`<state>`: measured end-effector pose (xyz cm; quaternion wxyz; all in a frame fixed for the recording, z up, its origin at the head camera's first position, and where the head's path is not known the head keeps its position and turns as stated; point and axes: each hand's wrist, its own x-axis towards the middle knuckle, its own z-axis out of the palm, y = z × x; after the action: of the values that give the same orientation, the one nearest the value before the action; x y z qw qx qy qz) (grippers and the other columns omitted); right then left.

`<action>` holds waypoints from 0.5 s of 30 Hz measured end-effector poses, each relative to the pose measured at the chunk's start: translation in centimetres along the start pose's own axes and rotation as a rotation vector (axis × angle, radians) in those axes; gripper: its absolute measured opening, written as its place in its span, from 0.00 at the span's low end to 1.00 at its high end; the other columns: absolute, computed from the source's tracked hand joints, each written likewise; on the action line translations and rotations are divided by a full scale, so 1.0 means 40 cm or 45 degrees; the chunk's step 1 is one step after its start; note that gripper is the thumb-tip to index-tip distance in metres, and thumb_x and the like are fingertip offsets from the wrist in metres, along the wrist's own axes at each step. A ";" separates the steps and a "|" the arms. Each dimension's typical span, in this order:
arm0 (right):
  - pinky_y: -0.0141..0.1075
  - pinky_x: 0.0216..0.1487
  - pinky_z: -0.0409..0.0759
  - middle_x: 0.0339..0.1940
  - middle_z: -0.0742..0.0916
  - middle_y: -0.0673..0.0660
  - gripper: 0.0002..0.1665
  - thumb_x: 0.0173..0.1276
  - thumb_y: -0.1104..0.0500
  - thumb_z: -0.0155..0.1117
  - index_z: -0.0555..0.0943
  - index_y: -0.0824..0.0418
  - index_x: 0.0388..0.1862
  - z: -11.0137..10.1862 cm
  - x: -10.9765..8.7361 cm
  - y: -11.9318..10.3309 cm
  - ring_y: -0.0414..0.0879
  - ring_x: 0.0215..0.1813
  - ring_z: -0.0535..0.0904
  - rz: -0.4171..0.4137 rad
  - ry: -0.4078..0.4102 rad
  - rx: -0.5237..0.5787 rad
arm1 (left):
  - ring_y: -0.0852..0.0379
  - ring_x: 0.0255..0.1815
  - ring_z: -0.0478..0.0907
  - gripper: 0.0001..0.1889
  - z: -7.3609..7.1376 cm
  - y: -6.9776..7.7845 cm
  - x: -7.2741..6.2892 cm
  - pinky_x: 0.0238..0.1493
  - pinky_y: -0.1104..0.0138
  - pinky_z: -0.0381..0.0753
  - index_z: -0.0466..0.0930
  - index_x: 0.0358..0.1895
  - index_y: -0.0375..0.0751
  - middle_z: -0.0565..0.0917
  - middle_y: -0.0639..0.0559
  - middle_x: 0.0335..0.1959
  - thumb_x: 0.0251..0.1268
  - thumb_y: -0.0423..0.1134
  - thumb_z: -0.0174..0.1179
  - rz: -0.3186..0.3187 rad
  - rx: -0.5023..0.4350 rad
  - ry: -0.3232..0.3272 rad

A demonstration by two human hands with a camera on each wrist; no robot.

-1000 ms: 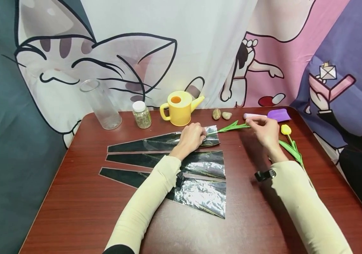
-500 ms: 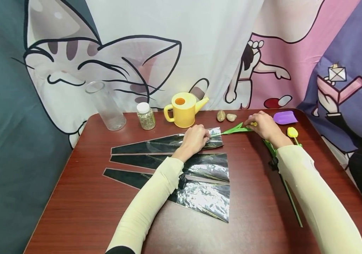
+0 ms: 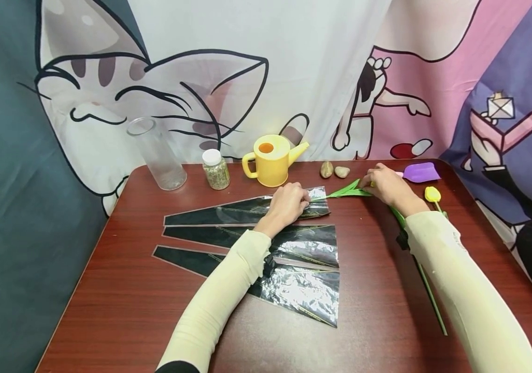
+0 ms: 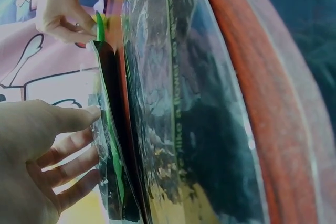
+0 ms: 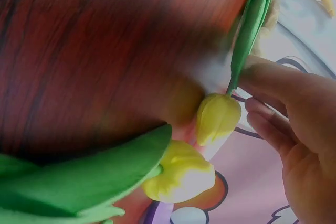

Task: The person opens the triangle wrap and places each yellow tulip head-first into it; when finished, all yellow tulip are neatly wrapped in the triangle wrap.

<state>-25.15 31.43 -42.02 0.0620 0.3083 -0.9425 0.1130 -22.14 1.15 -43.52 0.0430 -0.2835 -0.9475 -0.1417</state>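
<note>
Your left hand [image 3: 286, 202] has its thumb and fingers closed on the wide end of the farthest wrapper [image 3: 233, 213], a light pinch with the fingers spread behind the film. Your right hand [image 3: 385, 186] is nearly closed, thumb and fingertips pinching the tulip [image 3: 349, 191] by its stem right beside the bloom; its leaves reach across from your right hand to your left, at the wrapper's mouth. The head view mostly hides that bloom behind your right hand, while the right wrist view shows it whole, with a second bloom [image 5: 178, 171] just beside it. Only the left wrist view shows green running down along the film past your left thumb. Two more wrappers lie on your side of the left hand. The can [image 3: 271, 160] stands just beyond that hand, the stones [image 3: 327, 170] between both hands and farther off, the shovel [image 3: 421, 172] near your right hand by the bench's far edge. Open bench [image 3: 363, 290] lies between your forearms; a stem [image 3: 429, 295] lies beside your right one.
</note>
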 end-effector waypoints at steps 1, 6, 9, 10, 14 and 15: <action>0.47 0.41 0.72 0.32 0.85 0.55 0.08 0.52 0.71 0.76 0.88 0.61 0.29 -0.002 -0.002 -0.001 0.57 0.40 0.73 -0.008 0.004 -0.002 | 0.56 0.44 0.77 0.06 0.000 0.001 0.000 0.49 0.62 0.75 0.90 0.41 0.53 0.81 0.57 0.36 0.67 0.43 0.64 -0.002 0.000 -0.003; 0.45 0.39 0.72 0.30 0.83 0.52 0.09 0.50 0.70 0.77 0.88 0.59 0.27 -0.016 -0.017 -0.017 0.54 0.39 0.72 -0.077 0.038 -0.025 | 0.56 0.44 0.77 0.06 -0.001 0.003 0.000 0.49 0.62 0.75 0.89 0.41 0.53 0.80 0.57 0.37 0.67 0.43 0.63 -0.005 -0.005 -0.006; 0.44 0.40 0.71 0.28 0.83 0.50 0.10 0.48 0.70 0.78 0.87 0.59 0.27 -0.020 -0.027 -0.033 0.54 0.38 0.72 -0.146 0.070 -0.021 | 0.56 0.44 0.78 0.06 -0.005 0.003 0.000 0.48 0.62 0.76 0.89 0.41 0.53 0.80 0.57 0.37 0.68 0.43 0.63 -0.007 -0.006 0.001; 0.45 0.42 0.71 0.27 0.83 0.50 0.10 0.48 0.71 0.78 0.87 0.59 0.27 -0.020 -0.029 -0.040 0.53 0.38 0.72 -0.175 0.079 -0.010 | 0.56 0.44 0.78 0.06 -0.006 0.003 0.000 0.48 0.62 0.76 0.89 0.41 0.53 0.80 0.57 0.37 0.68 0.43 0.63 -0.008 -0.008 0.003; 0.44 0.41 0.70 0.27 0.85 0.50 0.11 0.47 0.71 0.77 0.87 0.59 0.28 -0.013 -0.032 -0.078 0.50 0.37 0.71 -0.239 0.092 0.039 | 0.56 0.44 0.77 0.06 -0.009 0.009 -0.001 0.48 0.63 0.75 0.89 0.41 0.53 0.80 0.57 0.37 0.68 0.43 0.63 -0.007 -0.029 -0.003; 0.44 0.41 0.70 0.27 0.85 0.51 0.10 0.48 0.71 0.77 0.88 0.59 0.29 -0.010 -0.031 -0.087 0.50 0.36 0.71 -0.246 0.091 0.059 | 0.56 0.44 0.77 0.06 -0.010 0.011 -0.001 0.49 0.63 0.75 0.89 0.42 0.53 0.80 0.57 0.37 0.68 0.43 0.63 -0.004 -0.035 -0.006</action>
<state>-22.07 29.48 -41.26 0.0991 0.3948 -0.9028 0.1390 -21.85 1.36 -43.05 0.0367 -0.2828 -0.9460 -0.1540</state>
